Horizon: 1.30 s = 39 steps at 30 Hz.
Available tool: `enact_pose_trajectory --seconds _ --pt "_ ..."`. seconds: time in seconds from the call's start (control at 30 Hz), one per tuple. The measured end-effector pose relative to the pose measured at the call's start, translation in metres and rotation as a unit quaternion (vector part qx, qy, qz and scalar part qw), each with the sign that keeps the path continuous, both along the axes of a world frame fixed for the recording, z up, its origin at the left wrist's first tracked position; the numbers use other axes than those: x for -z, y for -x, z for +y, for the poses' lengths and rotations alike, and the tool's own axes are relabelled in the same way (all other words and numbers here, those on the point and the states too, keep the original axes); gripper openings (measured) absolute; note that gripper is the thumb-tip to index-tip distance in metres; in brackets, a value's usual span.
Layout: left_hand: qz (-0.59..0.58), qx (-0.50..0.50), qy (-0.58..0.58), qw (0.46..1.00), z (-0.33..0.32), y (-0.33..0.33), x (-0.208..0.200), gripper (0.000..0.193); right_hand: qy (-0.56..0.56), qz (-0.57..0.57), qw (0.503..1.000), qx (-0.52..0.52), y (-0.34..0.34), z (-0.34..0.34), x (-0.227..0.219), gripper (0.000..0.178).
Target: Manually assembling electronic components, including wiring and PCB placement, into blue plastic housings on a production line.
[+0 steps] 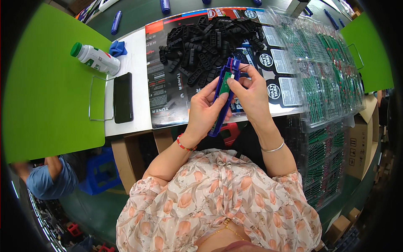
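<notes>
Between my two hands a long blue plastic housing [218, 110] is held at a tilt, its open side facing up. A narrow green circuit board [225, 86] lies inside it, and thin red wire shows near the far end. My left hand [204, 110] wraps the lower part, thumb on the board. My right hand [253, 93] grips the upper part, its thumb pressing near the board's far end. Just beyond my hands, a heap of black oblong plastic parts [204, 46] lies on the printed sheet [168, 110].
Clear trays of green circuit boards [312, 54] are stacked on the right. At left are a black phone [123, 97], a white bottle with a green cap [95, 59] and a blue cloth [118, 48]. Green panels [50, 96] flank the table. Blue cylindrical pieces [116, 22] lie at the back.
</notes>
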State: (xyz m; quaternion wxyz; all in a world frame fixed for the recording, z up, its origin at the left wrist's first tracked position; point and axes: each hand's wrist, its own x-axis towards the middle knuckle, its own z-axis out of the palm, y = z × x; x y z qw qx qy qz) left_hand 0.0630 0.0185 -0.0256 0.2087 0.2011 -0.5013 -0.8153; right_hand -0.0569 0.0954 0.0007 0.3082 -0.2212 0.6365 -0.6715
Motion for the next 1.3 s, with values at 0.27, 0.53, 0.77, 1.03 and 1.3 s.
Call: enact_pose_trajectory --seconds 0.27,0.53,0.77,1.03,1.3 --pt "-0.022 -0.016 0.0 1.0 0.001 -0.002 -0.005 0.048 0.003 0.025 1.0 0.006 -0.001 -0.003 0.008 0.035" --pt "-0.037 -0.041 0.027 0.998 0.002 -0.001 -0.007 0.043 -0.017 0.048 0.999 0.016 -0.001 -0.009 0.01 0.038" --pt "-0.038 -0.043 0.037 0.998 -0.005 -0.002 -0.01 0.045 -0.008 0.028 1.0 0.007 -0.002 -0.013 0.003 0.039" --pt "-0.025 -0.089 0.095 0.991 -0.069 0.018 -0.035 0.049 0.052 0.07 0.996 0.035 0.002 -0.016 0.01 0.054" --pt "-0.238 -0.393 0.386 0.8 -0.383 0.061 -0.007 0.042 0.013 0.207 0.972 0.111 0.013 -0.004 0.007 0.04"
